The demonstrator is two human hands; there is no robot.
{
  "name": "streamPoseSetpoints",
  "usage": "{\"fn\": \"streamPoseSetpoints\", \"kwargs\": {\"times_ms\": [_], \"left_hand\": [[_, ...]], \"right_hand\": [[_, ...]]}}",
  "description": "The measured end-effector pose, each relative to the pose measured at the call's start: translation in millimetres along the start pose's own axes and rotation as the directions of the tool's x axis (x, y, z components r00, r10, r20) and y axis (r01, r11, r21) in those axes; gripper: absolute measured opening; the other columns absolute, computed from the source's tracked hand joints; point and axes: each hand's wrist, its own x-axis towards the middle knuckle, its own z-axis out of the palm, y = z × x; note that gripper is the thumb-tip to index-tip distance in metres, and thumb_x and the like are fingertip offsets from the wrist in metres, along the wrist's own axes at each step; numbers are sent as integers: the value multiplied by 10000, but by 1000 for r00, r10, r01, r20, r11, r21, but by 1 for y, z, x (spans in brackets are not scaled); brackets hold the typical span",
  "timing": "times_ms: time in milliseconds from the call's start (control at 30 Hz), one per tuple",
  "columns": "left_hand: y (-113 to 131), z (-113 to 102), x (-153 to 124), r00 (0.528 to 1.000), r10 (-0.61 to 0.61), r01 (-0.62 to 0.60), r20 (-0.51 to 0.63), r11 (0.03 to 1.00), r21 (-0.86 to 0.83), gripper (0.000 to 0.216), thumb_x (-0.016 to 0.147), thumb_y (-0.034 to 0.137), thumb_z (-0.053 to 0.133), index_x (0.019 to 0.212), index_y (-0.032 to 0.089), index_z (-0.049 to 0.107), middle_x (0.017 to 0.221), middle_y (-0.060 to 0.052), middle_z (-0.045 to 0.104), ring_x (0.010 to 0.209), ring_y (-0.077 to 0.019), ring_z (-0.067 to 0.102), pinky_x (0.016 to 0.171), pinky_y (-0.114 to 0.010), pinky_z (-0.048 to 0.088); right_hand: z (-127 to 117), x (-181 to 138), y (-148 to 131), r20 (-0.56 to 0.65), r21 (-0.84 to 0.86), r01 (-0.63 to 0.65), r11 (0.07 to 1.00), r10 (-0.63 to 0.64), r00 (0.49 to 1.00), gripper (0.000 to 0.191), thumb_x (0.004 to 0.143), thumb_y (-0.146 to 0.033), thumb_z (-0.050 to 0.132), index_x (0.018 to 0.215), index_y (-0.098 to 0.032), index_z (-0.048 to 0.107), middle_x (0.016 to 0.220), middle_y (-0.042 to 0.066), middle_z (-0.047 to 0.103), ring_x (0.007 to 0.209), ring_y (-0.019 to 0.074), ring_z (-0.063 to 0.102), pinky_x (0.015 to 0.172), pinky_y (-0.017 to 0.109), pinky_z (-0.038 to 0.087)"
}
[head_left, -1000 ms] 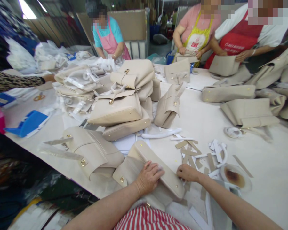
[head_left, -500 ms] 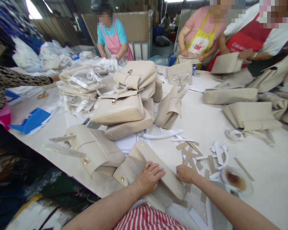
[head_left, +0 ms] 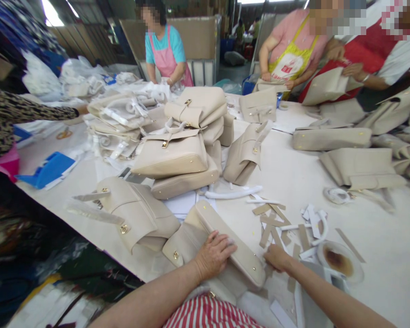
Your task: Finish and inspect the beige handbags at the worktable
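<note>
On my side of the bag stack [head_left: 171,155], the beige bag [head_left: 225,223] lies base-up, its long axis slanting from stackward to near right. My left hand [head_left: 215,255] spreads over it; my right hand [head_left: 276,257], farther from the stack, is bunched, contents hidden.

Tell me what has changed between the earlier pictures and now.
The right hand has moved a little rightward, away from the near bag. A co-worker in red has tilted another bag. The left hand still rests on the near bag, which hasn't visibly moved.
</note>
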Motion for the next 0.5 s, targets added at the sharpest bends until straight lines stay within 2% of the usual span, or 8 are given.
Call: {"fn": "streamPoseSetpoints", "kwargs": {"times_ms": [67, 133, 200, 300, 400, 500], "left_hand": [[0, 1, 0, 1000, -7, 7, -9, 1000, -7, 383, 839, 293, 470, 1221, 267, 469, 1209, -15, 560, 1190, -182, 401, 1072, -409, 96], [0, 2, 1, 1000, -20, 20, -10, 1000, -7, 394, 827, 290, 486, 1220, 268, 468, 1213, -11, 556, 1194, -185, 395, 1071, -412, 94], [1, 1, 2, 1000, -24, 24, -3, 1000, -7, 414, 815, 298, 502, 1226, 266, 464, 1222, -14, 550, 1199, -191, 391, 1071, -417, 94], [1, -2, 3, 1000, -17, 17, 16, 1000, 4, 434, 807, 307, 515, 1235, 262, 464, 1227, -30, 548, 1197, -202, 398, 1071, -425, 108], [1, -4, 1, 999, -22, 22, 23, 1000, -3, 421, 825, 304, 492, 1243, 260, 462, 1226, -36, 550, 1197, -201, 402, 1074, -426, 108], [2, -6, -5, 999, -22, 22, 26, 1000, -9, 431, 826, 293, 490, 1254, 267, 450, 1246, -29, 539, 1212, -196, 392, 1078, -420, 103]], "right_hand": [[-7, -2, 2, 28, 12, -28, 1000, 27, 999, 281, 879, -377, 492, 805, -123, 589, 681, -20, 600, 562, 76, 560, 553, 238, 491], [-17, -1, -1, 2, 28, -26, 999, 26, 1000, 316, 889, -384, 467, 745, -127, 581, 598, -41, 572, 507, 72, 540, 535, 237, 477], [-28, 4, -6, -88, 37, 9, 999, -6, 996, 301, 882, -355, 476, 707, -130, 574, 586, -35, 572, 532, 89, 552, 581, 262, 476], [-41, 11, -16, -270, 48, 97, 994, -81, 960, 117, 822, -185, 492, 760, -145, 584, 744, 14, 637, 726, 128, 598, 719, 274, 449], [-44, 14, -21, -390, 82, 179, 981, -134, 911, 238, 779, -90, 372, 856, -176, 580, 858, 22, 655, 822, 129, 603, 756, 226, 423], [-41, 14, -19, -442, 103, 205, 973, -140, 886, 290, 792, -154, 314, 881, -194, 586, 767, 11, 650, 758, 148, 610, 737, 242, 431]]}}
